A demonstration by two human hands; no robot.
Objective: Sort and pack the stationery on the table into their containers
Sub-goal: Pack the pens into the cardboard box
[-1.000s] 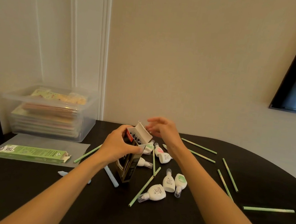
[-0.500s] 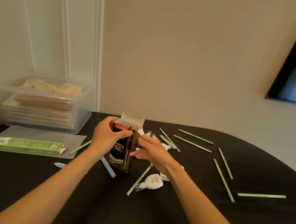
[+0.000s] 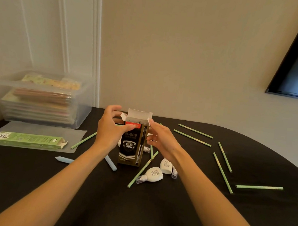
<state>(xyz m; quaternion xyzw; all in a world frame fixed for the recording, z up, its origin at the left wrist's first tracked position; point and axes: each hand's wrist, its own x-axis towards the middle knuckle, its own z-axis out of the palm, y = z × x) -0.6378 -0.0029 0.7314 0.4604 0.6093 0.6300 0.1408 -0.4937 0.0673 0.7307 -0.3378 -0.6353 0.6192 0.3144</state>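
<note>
A black and gold pen box (image 3: 131,147) marked 0.5 mm stands upright on the black table (image 3: 135,211), its top flap open and pen ends showing inside. My left hand (image 3: 109,129) grips its upper left side, thumb on the red label. My right hand (image 3: 162,140) rests against its right edge, fingers by the top corner. Several green pencils (image 3: 222,172) lie scattered to the right. White correction tape dispensers (image 3: 152,175) lie just right of the box. A green pencil box (image 3: 26,139) lies flat at the left.
A clear plastic bin (image 3: 42,99) full of flat packets stands at the back left against the wall, with a translucent sheet (image 3: 39,129) in front of it. Two pale blue sticks (image 3: 64,160) lie left of the pen box. The table edge curves away at the right.
The pen box has been set upright from a tilt. My right hand came from above the flap down to the box's right side. My left hand stays on the box.
</note>
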